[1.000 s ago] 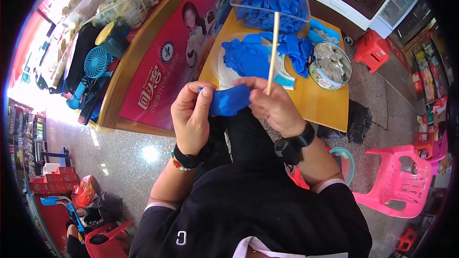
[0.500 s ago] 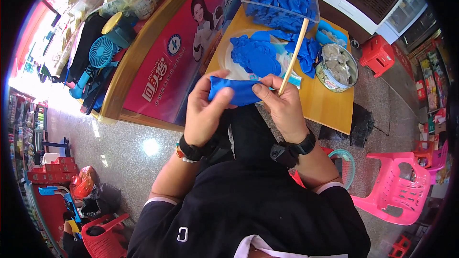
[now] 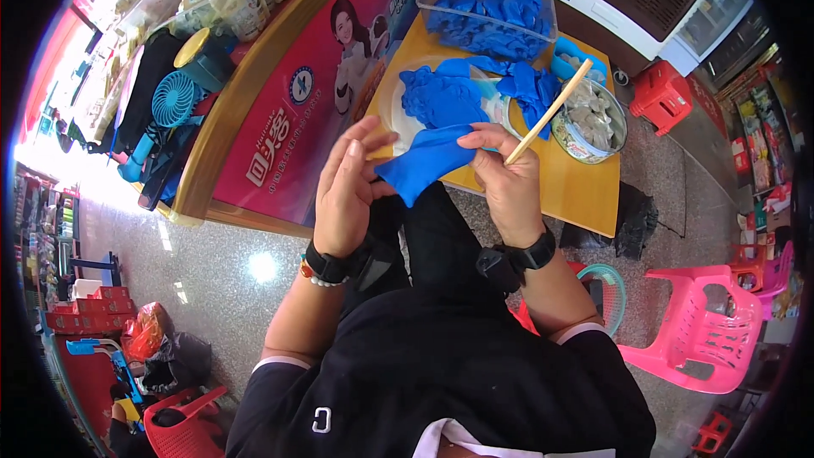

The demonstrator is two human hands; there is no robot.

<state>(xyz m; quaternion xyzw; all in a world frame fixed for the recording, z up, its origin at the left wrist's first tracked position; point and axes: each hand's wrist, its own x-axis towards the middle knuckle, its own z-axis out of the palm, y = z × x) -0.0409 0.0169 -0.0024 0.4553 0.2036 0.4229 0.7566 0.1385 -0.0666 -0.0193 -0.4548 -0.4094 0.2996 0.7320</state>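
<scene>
Blue fabric piece (image 3: 428,157): slanting up rightward
Left hand (image 3: 343,203): pointing fingers upward; whether gripping, cannot tell
Right hand (image 3: 513,191): pinching fabric's corner, holding tilted wooden stick (image 3: 551,110)

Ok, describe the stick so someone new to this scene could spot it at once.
Find the yellow-brown table, then the person's right hand in front of it. The stick angles up and rightward out of that hand. It is straight, slim and pale, unlike the broad blue piece pinched by the same hand.
</scene>
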